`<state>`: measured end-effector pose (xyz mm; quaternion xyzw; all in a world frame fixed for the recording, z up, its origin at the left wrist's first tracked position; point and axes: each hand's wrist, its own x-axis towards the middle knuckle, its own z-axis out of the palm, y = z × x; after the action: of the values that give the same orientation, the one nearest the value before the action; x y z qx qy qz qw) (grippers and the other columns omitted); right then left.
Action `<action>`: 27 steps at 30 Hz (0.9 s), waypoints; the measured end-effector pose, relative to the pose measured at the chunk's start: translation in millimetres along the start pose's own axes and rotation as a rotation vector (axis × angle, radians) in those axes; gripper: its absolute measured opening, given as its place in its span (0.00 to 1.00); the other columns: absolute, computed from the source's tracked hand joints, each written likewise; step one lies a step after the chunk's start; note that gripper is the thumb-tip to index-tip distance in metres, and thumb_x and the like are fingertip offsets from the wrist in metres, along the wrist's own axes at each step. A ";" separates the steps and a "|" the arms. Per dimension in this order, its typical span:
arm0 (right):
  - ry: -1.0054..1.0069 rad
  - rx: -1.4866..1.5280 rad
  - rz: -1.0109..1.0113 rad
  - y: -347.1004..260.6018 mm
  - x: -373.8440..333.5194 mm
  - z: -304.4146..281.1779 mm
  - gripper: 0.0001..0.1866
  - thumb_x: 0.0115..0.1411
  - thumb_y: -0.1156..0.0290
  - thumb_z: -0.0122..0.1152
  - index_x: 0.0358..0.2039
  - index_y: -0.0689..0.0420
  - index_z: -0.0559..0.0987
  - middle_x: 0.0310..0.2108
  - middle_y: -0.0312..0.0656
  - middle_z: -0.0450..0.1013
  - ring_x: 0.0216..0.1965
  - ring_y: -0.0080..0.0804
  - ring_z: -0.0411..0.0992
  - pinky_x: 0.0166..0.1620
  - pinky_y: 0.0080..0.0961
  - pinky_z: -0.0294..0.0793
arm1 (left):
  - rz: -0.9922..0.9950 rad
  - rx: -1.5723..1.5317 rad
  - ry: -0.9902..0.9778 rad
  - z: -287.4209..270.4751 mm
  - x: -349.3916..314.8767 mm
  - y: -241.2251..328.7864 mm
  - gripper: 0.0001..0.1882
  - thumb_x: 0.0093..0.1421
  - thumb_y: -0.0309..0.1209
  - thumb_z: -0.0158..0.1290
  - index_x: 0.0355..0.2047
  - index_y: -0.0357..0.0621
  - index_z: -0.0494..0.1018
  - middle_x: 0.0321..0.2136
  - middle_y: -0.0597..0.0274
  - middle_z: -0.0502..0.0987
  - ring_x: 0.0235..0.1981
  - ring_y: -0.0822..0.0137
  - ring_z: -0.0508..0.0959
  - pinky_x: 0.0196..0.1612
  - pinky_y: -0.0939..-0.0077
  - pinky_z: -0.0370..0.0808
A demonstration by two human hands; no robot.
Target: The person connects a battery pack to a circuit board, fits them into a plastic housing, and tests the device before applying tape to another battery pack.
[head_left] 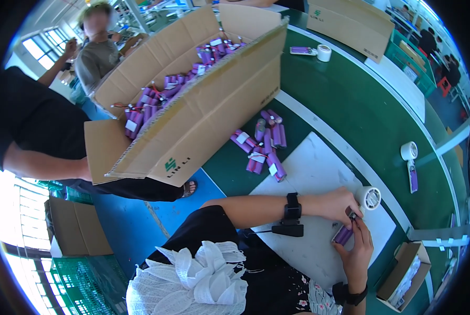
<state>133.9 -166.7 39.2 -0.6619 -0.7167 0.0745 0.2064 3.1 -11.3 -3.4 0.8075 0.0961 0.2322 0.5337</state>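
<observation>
Over a white board (319,163) on the green table, my two hands meet at a purple battery pack (343,235). My right hand (359,247) grips the pack between thumb and fingers. My left hand (335,205) is closed in a pinch on a small brownish piece (350,212) at the pack's upper end; its exact kind is too small to tell. Just beyond my left fingers stands a white round device (370,198) with a slotted face. Several purple battery packs (261,144) lie in a loose pile at the board's far left edge.
A large open cardboard box (214,105) full of purple packs stands at the upper left, a person's arm (46,160) beside it. A small carton (405,275) sits at lower right. White round devices with purple parts lie farther off. Another person (96,58) stands behind the box.
</observation>
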 end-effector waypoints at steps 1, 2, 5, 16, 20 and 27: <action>-0.008 -0.003 -0.015 -0.9 2.8 0.1 0.39 0.27 0.75 0.77 0.46 0.66 0.73 0.50 0.50 0.69 0.48 0.49 0.69 0.51 0.37 0.70 | -0.013 -0.011 0.000 -0.8 -0.8 0.1 0.23 0.39 0.27 0.66 0.40 0.42 0.79 0.26 0.55 0.79 0.23 0.63 0.77 0.29 0.73 0.73; -0.017 -0.004 -0.031 -0.8 3.6 -0.9 0.39 0.27 0.75 0.77 0.46 0.66 0.73 0.49 0.50 0.70 0.48 0.49 0.69 0.51 0.37 0.70 | -0.027 -0.020 0.001 -1.3 -1.3 0.1 0.23 0.39 0.27 0.66 0.40 0.42 0.79 0.26 0.55 0.79 0.23 0.63 0.77 0.29 0.73 0.74; -0.026 -0.015 -0.033 1.4 4.4 -3.6 0.39 0.27 0.75 0.77 0.46 0.67 0.74 0.49 0.50 0.70 0.48 0.48 0.69 0.50 0.37 0.70 | -0.019 -0.029 0.005 2.0 0.8 -2.6 0.22 0.40 0.26 0.65 0.40 0.41 0.79 0.27 0.55 0.78 0.24 0.63 0.77 0.30 0.73 0.74; 0.026 -0.028 0.032 30.2 24.5 -1.7 0.40 0.30 0.77 0.76 0.50 0.67 0.73 0.51 0.51 0.70 0.51 0.50 0.69 0.54 0.36 0.69 | 0.030 0.027 0.231 10.5 4.3 -12.3 0.21 0.47 0.25 0.62 0.44 0.39 0.74 0.39 0.52 0.72 0.28 0.63 0.76 0.32 0.71 0.74; 0.113 -0.031 0.152 85.4 70.9 -4.0 0.36 0.40 0.80 0.70 0.53 0.65 0.70 0.54 0.52 0.68 0.56 0.51 0.65 0.57 0.35 0.66 | -0.042 -0.033 0.285 10.4 4.7 -8.5 0.20 0.49 0.26 0.61 0.44 0.39 0.72 0.41 0.51 0.70 0.28 0.63 0.76 0.33 0.71 0.75; 0.171 -0.091 -0.066 10.1 134.0 -26.7 0.29 0.48 0.79 0.63 0.53 0.60 0.71 0.54 0.51 0.67 0.55 0.51 0.66 0.56 0.34 0.66 | -0.142 0.019 0.168 -4.5 10.2 -16.5 0.19 0.51 0.27 0.59 0.44 0.38 0.70 0.43 0.51 0.70 0.34 0.63 0.77 0.38 0.69 0.75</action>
<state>148.5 -38.7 86.0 -0.6504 -0.7206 -0.0218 0.2391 11.3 3.3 -14.1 0.7814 0.1999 0.2598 0.5310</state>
